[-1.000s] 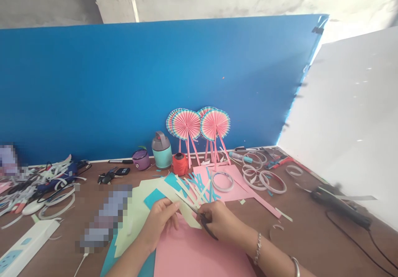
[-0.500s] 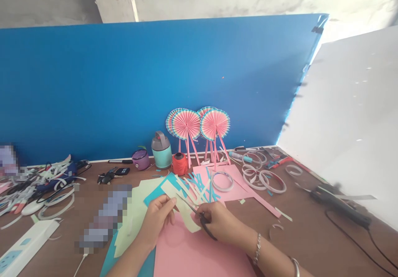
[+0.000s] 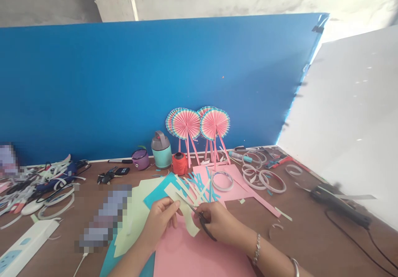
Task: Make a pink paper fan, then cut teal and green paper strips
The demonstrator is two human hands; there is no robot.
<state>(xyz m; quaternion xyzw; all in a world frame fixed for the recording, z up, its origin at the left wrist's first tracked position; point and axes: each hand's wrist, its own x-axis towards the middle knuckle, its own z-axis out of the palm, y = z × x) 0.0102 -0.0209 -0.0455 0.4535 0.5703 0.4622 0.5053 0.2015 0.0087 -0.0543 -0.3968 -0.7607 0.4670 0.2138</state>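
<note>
Between thumb and fingers, my left hand (image 3: 163, 217) pinches a pale yellow-green paper strip (image 3: 190, 224) whose lower end curls down. My right hand (image 3: 214, 219) is closed on the handles of dark scissors (image 3: 203, 223), the blades pointing up-left across the strip. Below both hands lies a large pink sheet (image 3: 199, 256). Pale green sheets (image 3: 130, 215) and a blue sheet (image 3: 154, 192) spread out around my left hand. Just beyond the scissors, several thin blue and pale paper strips (image 3: 199, 185) lie in a loose pile.
Round pink paper fans (image 3: 185, 124) on legs stand against the blue partition (image 3: 124, 94). Rolls of tape (image 3: 273, 181) lie right of a pink sheet (image 3: 242, 185). A glue gun (image 3: 338, 206) is at far right; a power strip (image 3: 25, 248) at left. Behind stands a teal container (image 3: 161, 154).
The paper strip and my left hand have shifted slightly to the right, and the strip's angle against the scissors has changed a little. Everything else stays put.
</note>
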